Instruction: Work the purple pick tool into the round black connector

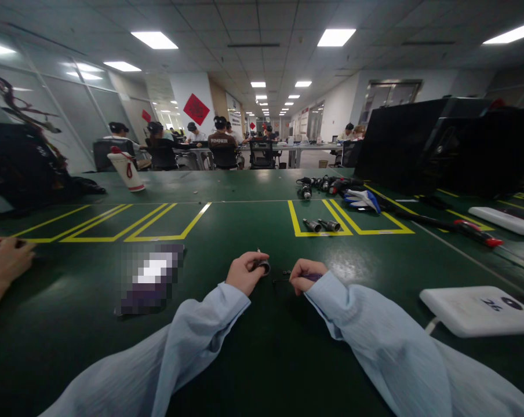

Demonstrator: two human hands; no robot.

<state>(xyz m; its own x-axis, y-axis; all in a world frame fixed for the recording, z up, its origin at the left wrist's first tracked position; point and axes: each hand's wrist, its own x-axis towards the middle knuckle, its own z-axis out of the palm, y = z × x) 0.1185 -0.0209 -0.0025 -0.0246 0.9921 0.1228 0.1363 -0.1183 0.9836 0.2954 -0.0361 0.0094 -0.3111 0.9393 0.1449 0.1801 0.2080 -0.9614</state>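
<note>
Both my forearms in light blue sleeves rest on the green table (262, 347). My left hand (245, 272) is closed around a small dark round metal part (264, 266) with a thin pin sticking up from it. My right hand (306, 276) is curled shut on a thin purple-handled tool (312, 277) whose dark tip points left toward the part. A tiny dark ring (285, 272) lies on the table between the two hands.
Two metal cylinders (321, 225) lie in a yellow-marked box, more dark parts (318, 184) and a blue-white glove (363, 200) behind. A white device (479, 310) lies at right, a red-handled tool (477, 233) beyond. Another person's hand (3, 263) is at the left edge. A white cup (127, 169) stands far left.
</note>
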